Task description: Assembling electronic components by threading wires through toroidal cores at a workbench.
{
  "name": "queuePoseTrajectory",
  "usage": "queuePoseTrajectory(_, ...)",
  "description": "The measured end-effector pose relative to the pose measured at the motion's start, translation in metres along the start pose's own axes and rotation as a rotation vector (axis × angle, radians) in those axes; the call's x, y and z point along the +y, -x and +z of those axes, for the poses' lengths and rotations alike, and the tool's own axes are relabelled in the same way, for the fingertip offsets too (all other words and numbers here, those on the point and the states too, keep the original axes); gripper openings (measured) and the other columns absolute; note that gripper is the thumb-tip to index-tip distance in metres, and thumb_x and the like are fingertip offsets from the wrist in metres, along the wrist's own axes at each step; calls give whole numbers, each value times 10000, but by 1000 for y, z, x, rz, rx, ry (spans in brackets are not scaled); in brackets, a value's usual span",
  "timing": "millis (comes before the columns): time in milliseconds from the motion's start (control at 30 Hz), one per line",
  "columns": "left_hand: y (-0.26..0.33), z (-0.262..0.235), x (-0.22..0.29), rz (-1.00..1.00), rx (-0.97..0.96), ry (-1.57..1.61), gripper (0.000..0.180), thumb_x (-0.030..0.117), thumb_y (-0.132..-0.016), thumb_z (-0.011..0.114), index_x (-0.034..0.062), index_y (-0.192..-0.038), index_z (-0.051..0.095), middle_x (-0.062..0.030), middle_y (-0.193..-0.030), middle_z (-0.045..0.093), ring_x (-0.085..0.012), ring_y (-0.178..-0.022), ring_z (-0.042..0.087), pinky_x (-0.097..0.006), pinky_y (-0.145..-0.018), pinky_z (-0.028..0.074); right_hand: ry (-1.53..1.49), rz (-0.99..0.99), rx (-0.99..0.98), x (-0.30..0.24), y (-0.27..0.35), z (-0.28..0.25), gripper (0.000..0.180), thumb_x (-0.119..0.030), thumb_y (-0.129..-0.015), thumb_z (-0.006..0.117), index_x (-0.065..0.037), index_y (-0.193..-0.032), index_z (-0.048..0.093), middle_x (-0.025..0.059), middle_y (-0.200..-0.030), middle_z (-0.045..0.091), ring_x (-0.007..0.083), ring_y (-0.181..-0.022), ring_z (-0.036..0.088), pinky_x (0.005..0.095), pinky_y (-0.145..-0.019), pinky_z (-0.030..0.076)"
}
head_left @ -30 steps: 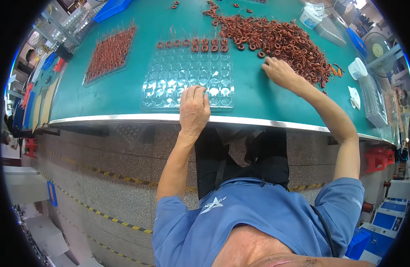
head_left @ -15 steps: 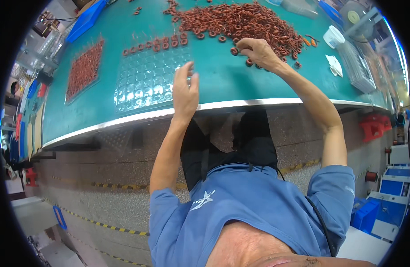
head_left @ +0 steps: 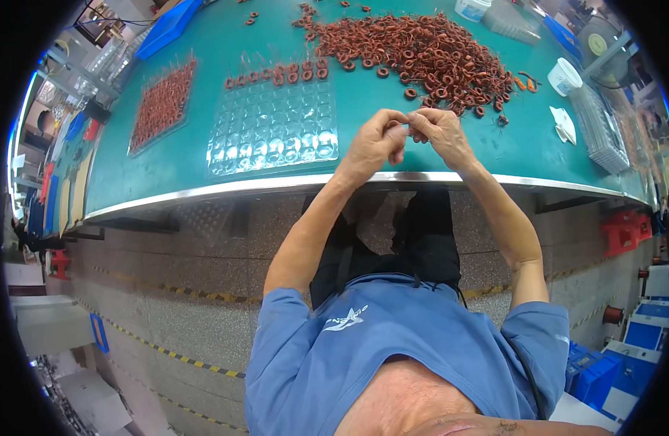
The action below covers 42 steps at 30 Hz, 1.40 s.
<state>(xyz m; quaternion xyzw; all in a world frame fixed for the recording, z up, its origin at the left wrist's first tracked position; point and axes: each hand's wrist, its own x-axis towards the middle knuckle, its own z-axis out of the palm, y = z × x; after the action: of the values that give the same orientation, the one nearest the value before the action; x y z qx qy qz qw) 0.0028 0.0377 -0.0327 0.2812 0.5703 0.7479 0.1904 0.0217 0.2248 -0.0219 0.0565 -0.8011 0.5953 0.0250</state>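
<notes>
My left hand and my right hand meet above the near part of the table, their fingertips pinched close together. A small copper-wound ring coil, partly hidden, shows under my right fingers. What my left fingertips pinch is too small to make out. Just beyond the hands spreads a large pile of copper-wound ring coils with loose wire ends. To the left of my left hand lies a transparent blister tray, with ring coils standing in its far rows and wire ends pointing up.
A second tray full of coils lies farther left. A blue bin is at the far left. On the right are a white tub, a crumpled white piece and stacked transparent trays. The table's metal edge runs before me.
My right hand has come back from the pile's near edge toward me with a coil. My left hand has moved right from the tray to meet it, its fingers now pinched.
</notes>
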Motion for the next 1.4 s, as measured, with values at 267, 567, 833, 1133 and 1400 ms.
queuePoseTrajectory(267,8,13,25,296,361,-701,216,60,-901,571,-5,-1106,562,-241,-924,646,-374,-853,649,-418,-715,513,893,-959,365,-61,21,11,45,-12,-773,667,-50,-771,642,93,-687,579,242,-603,548,352,-570,463)
queuePoseTrajectory(567,-7,6,36,-37,55,21,139,96,-958,526,-6,-1047,560,-20,-713,545,-77,-555,519,-229,-496,427,141,-126,365,-29,16,-1,300,-279,-898,647,-11,-776,707,3,-559,549,64,-534,469,254,-491,362)
queuePoseTrajectory(833,3,10,3,69,266,-132,85,63,-932,479,13,-918,546,-53,-678,521,-114,-564,549,-280,-496,442,-109,-21,408,28,22,12,298,-288,-982,546,-9,-1017,643,-44,-668,485,32,-548,400,207,-455,293)
queuePoseTrajectory(1133,35,20,21,74,77,-154,173,75,-902,498,-17,-1045,528,-99,-790,598,-147,-650,586,-310,-582,478,-352,64,213,4,49,47,370,-318,-1001,517,21,-1025,664,-21,-742,578,27,-619,455,190,-520,352)
queuePoseTrajectory(1400,42,-21,50,129,263,-398,179,80,-952,511,1,-1112,520,-45,-685,556,-105,-566,516,-260,-519,420,-368,100,169,-66,20,53,317,-249,-952,559,9,-790,649,11,-617,561,58,-508,475,202,-443,337)
